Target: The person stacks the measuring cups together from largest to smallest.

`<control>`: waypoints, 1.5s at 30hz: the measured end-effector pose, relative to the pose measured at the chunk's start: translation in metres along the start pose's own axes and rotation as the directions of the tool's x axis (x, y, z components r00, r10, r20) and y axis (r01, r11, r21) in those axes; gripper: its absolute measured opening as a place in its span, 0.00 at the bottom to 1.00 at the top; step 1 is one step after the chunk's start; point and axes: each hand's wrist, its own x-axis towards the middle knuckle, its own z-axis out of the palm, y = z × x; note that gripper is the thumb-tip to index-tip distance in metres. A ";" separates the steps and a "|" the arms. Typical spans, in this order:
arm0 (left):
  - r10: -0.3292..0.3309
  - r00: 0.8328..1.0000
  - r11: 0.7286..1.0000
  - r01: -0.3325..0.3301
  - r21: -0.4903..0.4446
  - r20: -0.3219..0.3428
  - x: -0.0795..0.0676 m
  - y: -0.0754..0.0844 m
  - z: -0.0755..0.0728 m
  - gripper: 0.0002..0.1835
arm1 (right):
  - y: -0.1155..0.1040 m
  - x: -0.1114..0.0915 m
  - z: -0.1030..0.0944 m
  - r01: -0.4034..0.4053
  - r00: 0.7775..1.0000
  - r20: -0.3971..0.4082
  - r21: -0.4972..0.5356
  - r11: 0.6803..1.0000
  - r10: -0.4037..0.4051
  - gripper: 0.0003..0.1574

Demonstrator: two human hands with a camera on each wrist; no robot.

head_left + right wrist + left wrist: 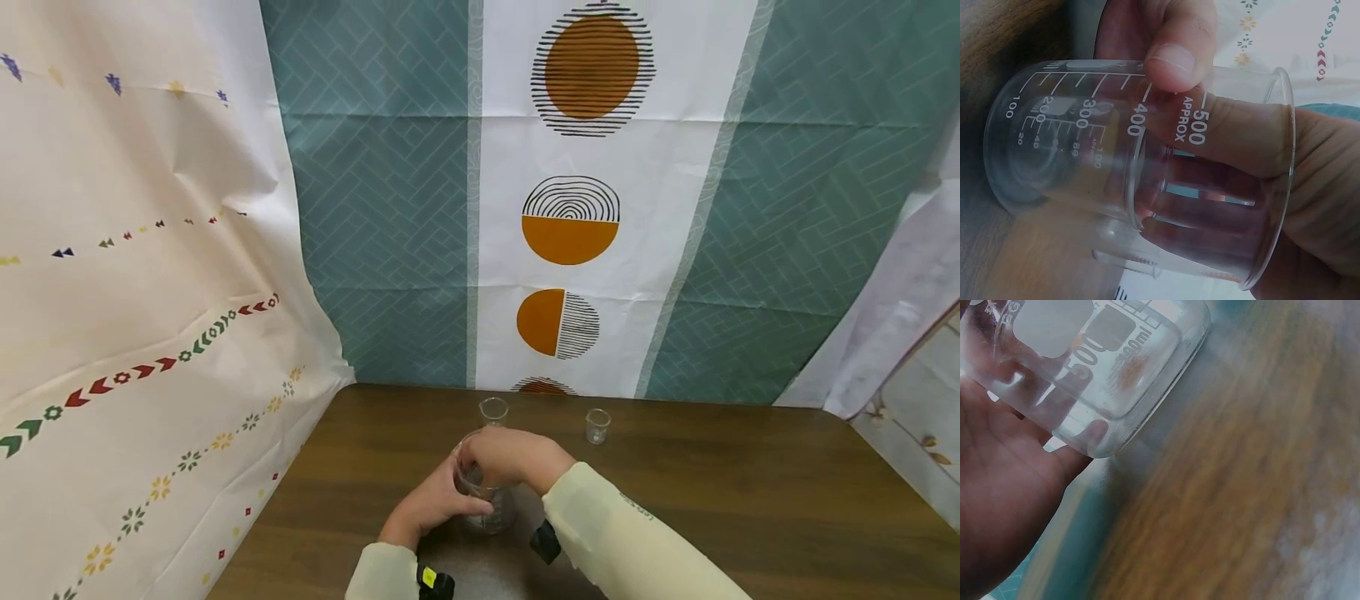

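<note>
A large clear glass beaker [495,522] marked up to 500 stands in front of me. My left hand [435,498] grips it from the left side, its thumb [1175,59] lying across the outside in the right wrist view. From above, my right hand [513,455] reaches through the mouth into the large beaker. Inside sits a smaller beaker [1060,147] marked up to 100, and the right fingers hold it near its rim. The left wrist view shows the large beaker's base corner [1105,450] with the left palm behind it.
Behind the hands stands another glass beaker [493,408], partly hidden by the right hand. A tiny beaker [597,426] is farther right on the brown wooden table [712,483]. Patterned cloths [382,208] hang at the back and sides.
</note>
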 end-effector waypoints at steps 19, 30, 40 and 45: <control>-0.008 0.999 0.999 0.010 0.046 -0.032 0.002 -0.004 0.004 0.59 | -0.001 -0.012 -0.007 -0.007 1.000 0.028 -0.031 0.999 0.008 0.21; -0.006 0.997 0.996 0.012 0.084 -0.075 0.001 -0.003 0.003 0.57 | 0.000 -0.021 -0.014 0.034 0.999 -0.003 -0.044 0.998 -0.035 0.21; 0.016 0.998 0.996 -0.010 0.089 -0.068 0.000 -0.001 0.003 0.53 | 0.003 -0.030 -0.015 0.060 0.996 -0.070 -0.050 0.997 -0.063 0.18; 0.023 0.998 0.996 -0.017 0.092 -0.064 0.001 -0.001 0.003 0.52 | 0.007 -0.035 -0.016 0.084 0.990 -0.111 -0.035 0.996 -0.087 0.19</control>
